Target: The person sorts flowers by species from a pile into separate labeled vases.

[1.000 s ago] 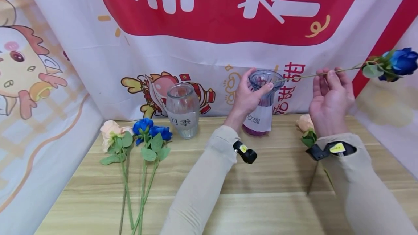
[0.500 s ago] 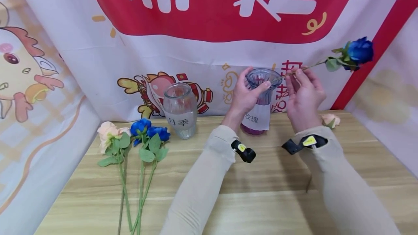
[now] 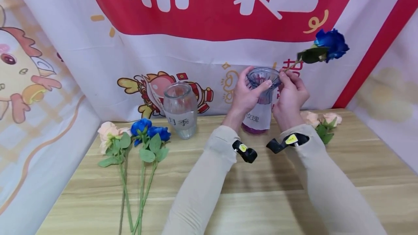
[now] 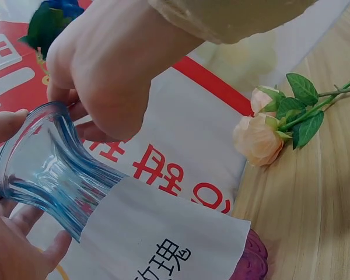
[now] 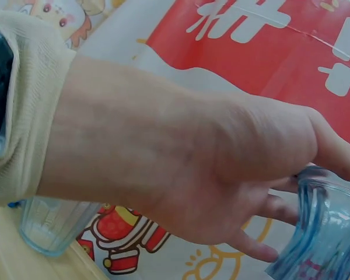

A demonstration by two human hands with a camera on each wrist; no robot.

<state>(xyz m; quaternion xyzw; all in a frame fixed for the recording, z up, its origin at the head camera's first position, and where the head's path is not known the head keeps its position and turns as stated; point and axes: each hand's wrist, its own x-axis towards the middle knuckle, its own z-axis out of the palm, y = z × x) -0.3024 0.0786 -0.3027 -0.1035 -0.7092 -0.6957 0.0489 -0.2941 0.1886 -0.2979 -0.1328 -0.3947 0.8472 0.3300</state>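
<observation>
My left hand [image 3: 246, 97] grips the neck of a blue-tinted glass vase [image 4: 52, 163], its thumb at the rim. The vase stands upright, with a purple base and a white paper label [image 3: 258, 117] reading 玫瑰. At the vase's right rim, my right hand [image 3: 291, 95] pinches the stem of a blue rose [image 3: 333, 44]. The bloom leans up and to the right, above the hand. Whether the stem's lower end is inside the vase, I cannot tell. In the right wrist view, the left hand [image 5: 221, 157] is seen round the vase [image 5: 332, 221].
A clear glass vase [image 3: 181, 104] labelled 月季 stands to the left. Near it lie pale peach roses [image 3: 109, 133] and blue roses [image 3: 142, 128] on the wooden table [image 3: 248, 206]. More peach roses [image 4: 259, 140] lie right of the right hand. A printed cloth [image 3: 212, 57] hangs close behind.
My right hand has moved left along to the vase rim with the blue rose, whose bloom has come left and tilted higher. The left hand keeps its grip on the vase.
</observation>
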